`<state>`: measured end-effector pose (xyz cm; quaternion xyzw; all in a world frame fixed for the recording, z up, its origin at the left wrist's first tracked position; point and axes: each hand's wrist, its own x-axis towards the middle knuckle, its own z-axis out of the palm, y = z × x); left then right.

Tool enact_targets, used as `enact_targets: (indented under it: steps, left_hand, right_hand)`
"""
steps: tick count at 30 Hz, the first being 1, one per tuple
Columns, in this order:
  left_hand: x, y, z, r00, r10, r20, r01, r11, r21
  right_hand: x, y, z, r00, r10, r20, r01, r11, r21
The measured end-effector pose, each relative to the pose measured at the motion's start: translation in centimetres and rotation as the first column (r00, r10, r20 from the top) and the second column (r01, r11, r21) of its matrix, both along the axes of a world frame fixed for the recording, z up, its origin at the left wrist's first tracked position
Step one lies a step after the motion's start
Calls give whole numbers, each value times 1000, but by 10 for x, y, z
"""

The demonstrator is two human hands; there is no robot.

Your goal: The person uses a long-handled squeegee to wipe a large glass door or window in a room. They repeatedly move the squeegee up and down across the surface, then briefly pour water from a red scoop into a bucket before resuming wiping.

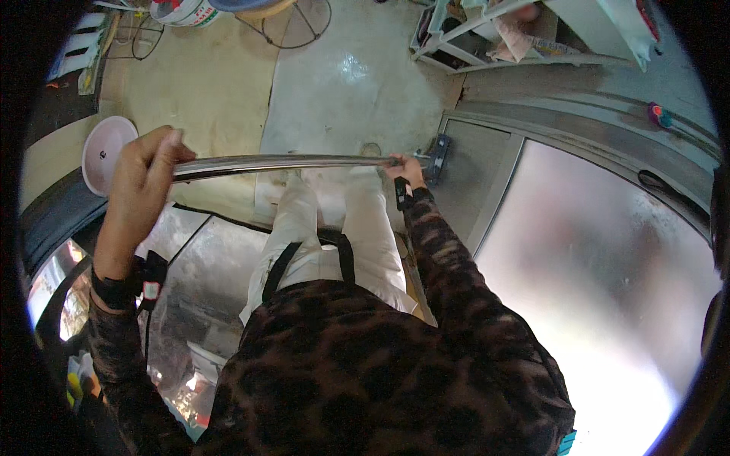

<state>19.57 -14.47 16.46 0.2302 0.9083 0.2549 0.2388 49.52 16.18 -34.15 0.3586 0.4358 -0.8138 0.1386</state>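
Observation:
A shiny metal pole [274,163] runs across in front of me, above my lower legs, from left to right. My left hand [140,176] is closed around its left end, with the thumb on top. Around the pole's right end my right hand [406,168] is closed, close to a dark block-like fitting [438,159] with small metal parts by the door's edge. Whether the pole touches that fitting I cannot tell. A pale pink round basin [105,154] lies just behind my left hand, partly covered by it.
A frosted door [593,228] with a metal frame is on the right. White shelving [485,57] with bags stands at the upper right. Wire stands [296,40] and a white bucket [185,12] are at the top left. A shiny metal panel [211,273] is left of my legs.

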Motion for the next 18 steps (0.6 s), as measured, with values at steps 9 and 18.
enact_targets:
  steps: [9,18]
  left_hand:
    - [-73,-293,-21,905,377,199,-389,921,21]
    - [-82,-406,-53,881,449,145,-460,887,46]
  right_hand:
    - [-53,-148,160,583,-554,595,812,422,-403]
    - [-81,-208,281,537,-604,589,836,475,-274]
